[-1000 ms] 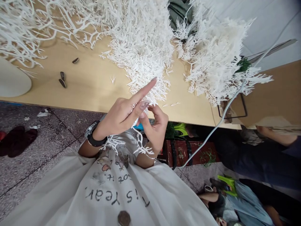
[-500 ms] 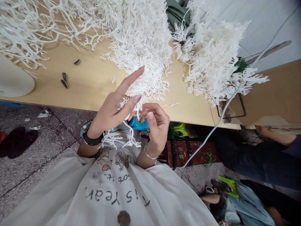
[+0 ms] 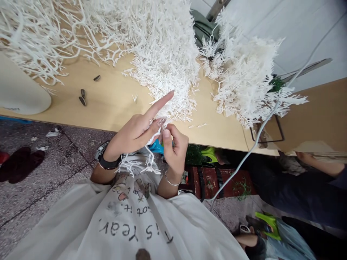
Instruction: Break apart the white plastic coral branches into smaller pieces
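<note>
My left hand [image 3: 138, 131] grips a white branched plastic piece [image 3: 150, 159] between thumb and fingers, its index finger stretched out over the table. The branches hang down below the palm in front of my shirt. My right hand [image 3: 175, 146] is closed in a pinch at the upper end of the same piece, touching the left fingertips. Just beyond the fingers lies a big pile of small white plastic sprigs [image 3: 168, 68]. Longer white branched pieces [image 3: 32, 39] are heaped at the upper left.
Another white heap [image 3: 249, 72] stands at the right, near a grey cable [image 3: 255, 142] that crosses the table edge. A white container [image 3: 21, 88] is at the left, with dark seeds [image 3: 82, 100] beside it. At the right sits another person [image 3: 298, 187].
My right hand has closed in on the piece and now meets the left fingertips. The view has shifted slightly, so the table things appear lower and further right.
</note>
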`<action>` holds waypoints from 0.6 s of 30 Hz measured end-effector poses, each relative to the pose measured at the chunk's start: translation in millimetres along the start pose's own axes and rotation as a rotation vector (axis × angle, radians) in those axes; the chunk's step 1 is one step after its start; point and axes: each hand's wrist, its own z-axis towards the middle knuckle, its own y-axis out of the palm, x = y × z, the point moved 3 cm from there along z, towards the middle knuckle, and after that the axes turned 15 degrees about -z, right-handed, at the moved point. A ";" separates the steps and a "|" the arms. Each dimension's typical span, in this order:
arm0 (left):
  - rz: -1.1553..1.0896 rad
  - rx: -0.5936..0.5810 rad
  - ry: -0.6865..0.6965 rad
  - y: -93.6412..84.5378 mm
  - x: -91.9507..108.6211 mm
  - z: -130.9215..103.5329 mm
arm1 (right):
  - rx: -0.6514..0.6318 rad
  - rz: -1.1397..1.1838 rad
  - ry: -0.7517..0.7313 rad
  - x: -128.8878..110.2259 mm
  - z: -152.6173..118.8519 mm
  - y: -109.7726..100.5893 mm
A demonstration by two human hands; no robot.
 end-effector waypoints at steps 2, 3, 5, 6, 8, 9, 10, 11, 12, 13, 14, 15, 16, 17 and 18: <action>0.015 -0.020 -0.022 -1.0 -0.1 0.6 | -0.013 0.065 0.022 3.9 0.4 4.5; 0.013 -0.034 -0.039 -1.1 -0.5 0.7 | -0.020 0.115 0.045 6.4 0.8 7.4; -0.007 -0.072 -0.067 -0.8 -1.4 0.5 | -0.010 0.212 0.088 10.9 1.7 12.7; -0.018 -0.095 -0.075 -0.4 -1.9 0.2 | -0.004 0.249 0.102 12.7 2.3 14.8; -0.026 -0.127 -0.077 -0.2 -2.4 -0.3 | 0.009 0.300 0.118 15.6 3.3 17.5; -0.025 -0.135 -0.072 -0.4 -2.1 -0.3 | 0.016 0.311 0.124 16.9 3.6 18.0; -0.019 -0.143 -0.064 -0.5 -1.4 -0.2 | 0.024 0.311 0.129 17.8 3.7 17.9; -0.011 -0.152 -0.051 -0.5 -0.2 0.1 | 0.036 0.302 0.131 18.5 3.5 17.3; -0.004 -0.160 -0.032 -0.3 1.5 0.6 | 0.057 0.287 0.125 18.6 3.0 16.2; 0.000 -0.165 -0.012 0.2 3.2 1.3 | 0.085 0.272 0.113 18.2 2.2 14.7; -0.002 -0.167 0.002 1.2 4.7 2.0 | 0.121 0.262 0.100 17.4 1.1 13.1; -0.015 -0.160 0.011 2.7 5.6 2.8 | 0.162 0.255 0.092 16.4 -0.1 11.5; -0.037 -0.148 0.013 4.9 5.7 3.7 | 0.207 0.251 0.093 15.3 -1.5 10.1; -0.066 -0.128 0.009 7.6 4.7 4.5 | 0.262 0.250 0.105 14.1 -2.7 8.8; -0.096 -0.101 0.000 11.0 2.7 5.2 | 0.325 0.252 0.127 13.0 -3.8 7.7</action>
